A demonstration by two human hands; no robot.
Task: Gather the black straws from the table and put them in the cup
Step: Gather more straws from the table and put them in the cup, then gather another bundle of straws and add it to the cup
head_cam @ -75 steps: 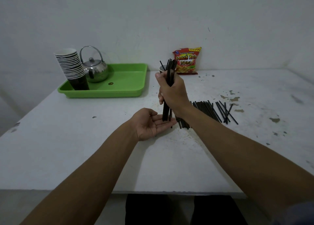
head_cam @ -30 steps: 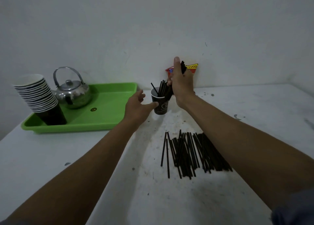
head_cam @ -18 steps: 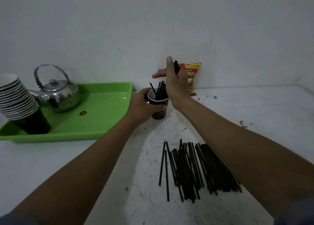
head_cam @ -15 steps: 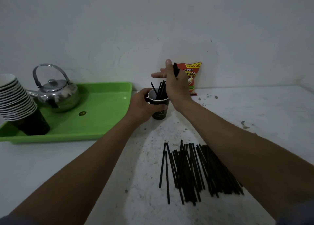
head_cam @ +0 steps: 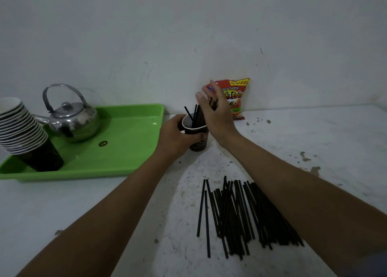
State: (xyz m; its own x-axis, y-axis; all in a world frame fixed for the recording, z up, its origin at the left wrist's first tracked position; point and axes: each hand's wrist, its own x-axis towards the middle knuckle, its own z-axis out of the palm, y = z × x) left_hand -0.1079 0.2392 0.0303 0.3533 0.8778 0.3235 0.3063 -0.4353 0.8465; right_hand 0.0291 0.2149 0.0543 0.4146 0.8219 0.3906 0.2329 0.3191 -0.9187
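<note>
Both forearms are reaching forward over the white table (head_cam: 314,134), converging at the cup (head_cam: 198,137). The left hand (head_cam: 176,135) is wrapping around the left side of the dark paper cup, fingers and thumb curled against its wall, steadying it upright on the table. The right hand (head_cam: 217,115) is hovering at the cup's right rim with wrist bent, its fingers blurred and partly spread; dark straw ends are showing at its fingers, but whether they are being pinched or lying loose cannot be told. A bundle of black straws (head_cam: 194,115) is standing inside the cup, tips fanning above the rim. A larger pile of loose straws (head_cam: 236,214) is lying flat on the table nearer the person, partly under the right forearm, well apart from the cup. Behind the right hand, a red snack bag (head_cam: 236,96) is leaning against the wall. Left of the cup, a green tray (head_cam: 129,147) is carrying a metal kettle (head_cam: 73,119) and a tilted stack of paper cups (head_cam: 23,130).
</note>
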